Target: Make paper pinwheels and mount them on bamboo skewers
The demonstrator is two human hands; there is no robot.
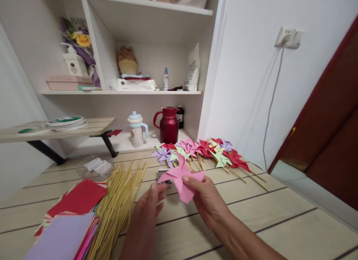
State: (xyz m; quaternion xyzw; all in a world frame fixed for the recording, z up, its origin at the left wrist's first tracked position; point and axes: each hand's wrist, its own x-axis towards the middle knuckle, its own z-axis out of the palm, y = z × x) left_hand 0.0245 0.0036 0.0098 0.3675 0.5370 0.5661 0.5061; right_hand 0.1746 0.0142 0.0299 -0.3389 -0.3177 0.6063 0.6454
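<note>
The right hand point(208, 200) pinched a pink paper pinwheel point(181, 179) between thumb and fingers, above the middle of the table. The left hand point(148, 211) was beside it with loose, open fingers that held nothing, just under the pinwheel's left edge. To the left lay a bundle of bamboo sticks point(117, 204), touching a stack of coloured paper sheets point(69, 222). Behind the hands lay a row of finished pinwheels point(204, 150) on sticks. The table point(279, 222) was of light wooden planks. Further back stood a red thermos jug point(168, 124) and a child's cup point(137, 130), under white shelves point(151, 47). A cable point(270, 103) hung from a wall socket.
</note>
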